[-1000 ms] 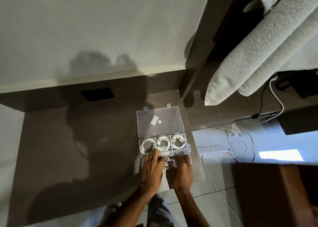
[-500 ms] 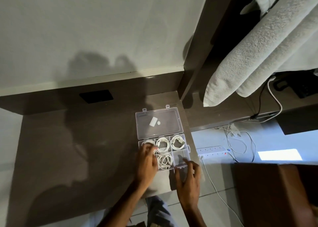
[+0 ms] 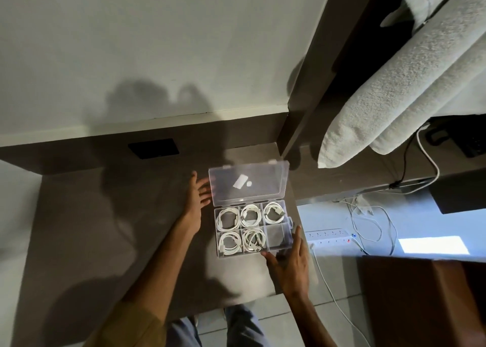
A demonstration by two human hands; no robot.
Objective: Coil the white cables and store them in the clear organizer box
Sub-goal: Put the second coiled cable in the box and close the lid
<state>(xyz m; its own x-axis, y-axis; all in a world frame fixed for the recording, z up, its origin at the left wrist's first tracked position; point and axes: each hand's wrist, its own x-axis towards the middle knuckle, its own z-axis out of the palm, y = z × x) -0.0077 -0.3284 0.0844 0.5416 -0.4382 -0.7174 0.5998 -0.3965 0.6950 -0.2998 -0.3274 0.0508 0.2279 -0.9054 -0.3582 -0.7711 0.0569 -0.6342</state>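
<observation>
Brown table, dim light, hard shadows. Nearest: right hand at near-right corner of clear organizer box, fingers spread wide, holding nothing; one fingertip touching or just short of the box's right wall, cannot tell which. Box tray of six compartments, two rows of three. White coiled cables in five: all three of far row, left and middle of near row. Near-right compartment without a cable. Left hand farther out, beside left edge of lid, fingers splayed wide, gripping nothing, fingertips at or just behind lid's edge. Lid hinged at far side of tray, tilted up off the table, a small white label on it. Beyond table's right edge, on floor: white power strip and loose white cords. Far back: pale wall, grey towel hanging upper right.
</observation>
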